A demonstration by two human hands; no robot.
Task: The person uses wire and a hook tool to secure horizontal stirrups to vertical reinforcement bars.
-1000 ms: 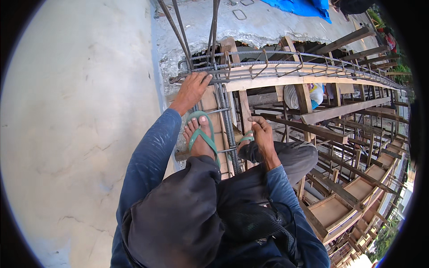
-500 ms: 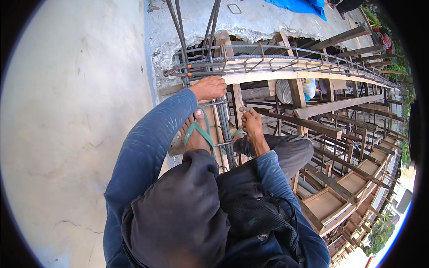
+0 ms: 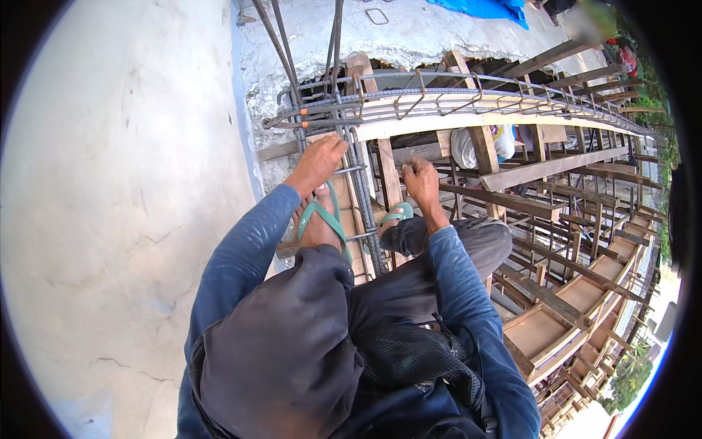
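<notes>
My left hand [image 3: 320, 161] is closed, its fingers curled together just above my sandalled foot, beside the upright-looking steel bars of a rebar cage [image 3: 365, 208]. Whatever its fingers may hold is hidden. My right hand [image 3: 423, 184] is also closed, thumb against the fingers, over the timber framing to the right of that cage; anything in it is too small to make out. Beyond both hands a second, long rebar cage [image 3: 439, 102] with bent stirrups runs off to the right. Orange marks show on its bars near the left end. Green sandals [image 3: 322, 219] rest by the near cage.
A cracked plaster wall [image 3: 124, 219] fills the left. Timber beams [image 3: 552, 172] and props cross open gaps on the right, with shallow wooden formwork boxes [image 3: 541, 333] lower down. Thin bars [image 3: 281, 44] rise at the far left. A blue sheet [image 3: 482, 7] lies on the far slab.
My left hand has drawn back toward me and left, away from the crossing bars. My right hand has shifted slightly right and farther out, showing more of the right sandal.
</notes>
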